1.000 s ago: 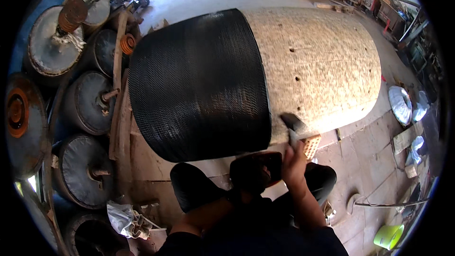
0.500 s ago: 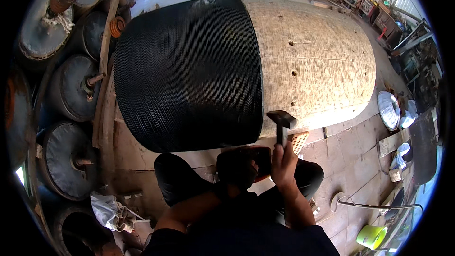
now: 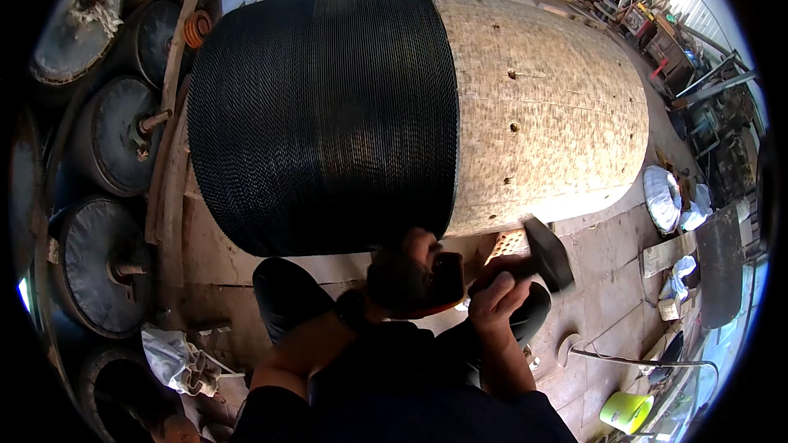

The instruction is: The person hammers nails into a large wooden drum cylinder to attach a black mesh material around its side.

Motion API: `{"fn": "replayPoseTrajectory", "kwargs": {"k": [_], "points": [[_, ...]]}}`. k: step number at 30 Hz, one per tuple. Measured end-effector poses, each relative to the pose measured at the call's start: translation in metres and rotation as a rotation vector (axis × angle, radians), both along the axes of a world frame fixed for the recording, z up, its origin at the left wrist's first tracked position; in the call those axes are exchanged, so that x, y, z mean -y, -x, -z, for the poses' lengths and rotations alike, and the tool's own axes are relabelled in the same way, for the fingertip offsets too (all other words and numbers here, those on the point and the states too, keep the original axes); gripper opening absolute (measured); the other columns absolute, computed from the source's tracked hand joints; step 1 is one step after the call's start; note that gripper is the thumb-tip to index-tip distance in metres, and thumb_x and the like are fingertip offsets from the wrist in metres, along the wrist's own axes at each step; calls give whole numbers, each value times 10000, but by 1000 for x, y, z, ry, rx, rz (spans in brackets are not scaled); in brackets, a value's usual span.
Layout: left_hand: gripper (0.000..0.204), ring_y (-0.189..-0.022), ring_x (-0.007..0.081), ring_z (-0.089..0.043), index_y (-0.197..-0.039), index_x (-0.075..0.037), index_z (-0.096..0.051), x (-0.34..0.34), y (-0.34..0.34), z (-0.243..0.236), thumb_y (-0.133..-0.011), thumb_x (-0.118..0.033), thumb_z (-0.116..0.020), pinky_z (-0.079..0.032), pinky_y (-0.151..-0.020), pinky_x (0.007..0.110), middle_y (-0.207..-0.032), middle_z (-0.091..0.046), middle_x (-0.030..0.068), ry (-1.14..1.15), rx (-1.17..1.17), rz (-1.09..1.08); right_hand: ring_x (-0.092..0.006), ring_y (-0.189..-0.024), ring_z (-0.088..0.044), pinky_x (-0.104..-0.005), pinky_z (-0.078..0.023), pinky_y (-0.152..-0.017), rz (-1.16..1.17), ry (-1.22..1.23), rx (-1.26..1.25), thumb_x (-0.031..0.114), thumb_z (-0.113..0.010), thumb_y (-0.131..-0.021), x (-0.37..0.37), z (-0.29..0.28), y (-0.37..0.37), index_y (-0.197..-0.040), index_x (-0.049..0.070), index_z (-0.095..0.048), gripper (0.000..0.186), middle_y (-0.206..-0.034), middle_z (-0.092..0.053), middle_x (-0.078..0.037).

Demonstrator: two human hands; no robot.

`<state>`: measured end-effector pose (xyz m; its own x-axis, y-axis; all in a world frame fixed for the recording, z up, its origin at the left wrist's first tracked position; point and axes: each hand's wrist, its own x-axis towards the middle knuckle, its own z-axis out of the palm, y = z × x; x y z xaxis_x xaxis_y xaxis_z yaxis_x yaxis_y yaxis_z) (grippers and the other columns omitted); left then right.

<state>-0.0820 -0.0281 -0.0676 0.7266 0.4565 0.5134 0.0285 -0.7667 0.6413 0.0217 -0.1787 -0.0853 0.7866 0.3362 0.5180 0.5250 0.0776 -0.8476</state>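
In front of me lies a big drum, its right part bare pale wood (image 3: 558, 115) with small dark holes, its left part wrapped in a black, finely ridged toothed covering (image 3: 328, 115). My right hand (image 3: 499, 302) grips a hammer (image 3: 548, 256) by the handle, the dark head raised beside the drum's lower edge. My left hand (image 3: 417, 248) is in shadow at the covering's lower right edge, fingertips drawn together; whatever they pinch is too dark to see. Below it, between my knees, a dark box with a reddish rim (image 3: 435, 309) is partly hidden.
Several dark round drums with shafts (image 3: 123, 135) line the left side beside long wooden planks (image 3: 176, 172). A perforated brick (image 3: 507, 244) sits under the drum. To the right are a white-wrapped coil (image 3: 662, 198), a bent metal rod (image 3: 640, 358) and a lime-green bucket (image 3: 626, 412).
My left hand has risen out of the box to the covering's edge. The hammer has swung right and down, its head tilting over. The view has shifted slightly.
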Motion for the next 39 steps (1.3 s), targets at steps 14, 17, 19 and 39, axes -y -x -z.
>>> {"fn": "replayPoseTrajectory", "kwargs": {"k": [14, 17, 19, 39], "points": [[416, -994, 343, -664, -1174, -41, -637, -127, -32, -48, -778, 49, -728, -567, -825, 469, -1218, -649, 154, -719, 403, -130, -397, -597, -615, -413, -472, -551, 153, 534, 412, 156, -527, -1021, -23, 20, -25, -1101, -30, -560, 205, -679, -588, -185], [416, -991, 326, -665, -1172, -53, -659, -128, -34, -46, -774, 55, -721, -573, -831, 462, -1214, -649, 144, -772, 459, -129, -476, -721, -643, -451, -494, -612, -4, 514, 53, 119, -570, -993, -14, 12, -2, -1096, -44, -548, 195, -809, -629, -272], [420, -982, 314, -665, -1180, -59, -674, -128, -37, -46, -778, 58, -714, -576, -828, 451, -1209, -647, 136, -808, 441, -169, -438, -642, -616, -435, -485, -596, -30, 265, 96, 133, -546, -992, -15, 14, -2, -1048, -50, -541, 192, -786, -622, -255], [333, -867, 276, -653, -1116, -61, -684, -128, -51, -50, -803, 38, -742, -552, -706, 390, -1066, -634, 106, -801, 413, -279, -245, -620, -567, -403, -471, -576, -21, 161, -114, 104, -482, -1018, -11, -11, -4, -968, -31, -540, 155, -749, -603, -174]]}}
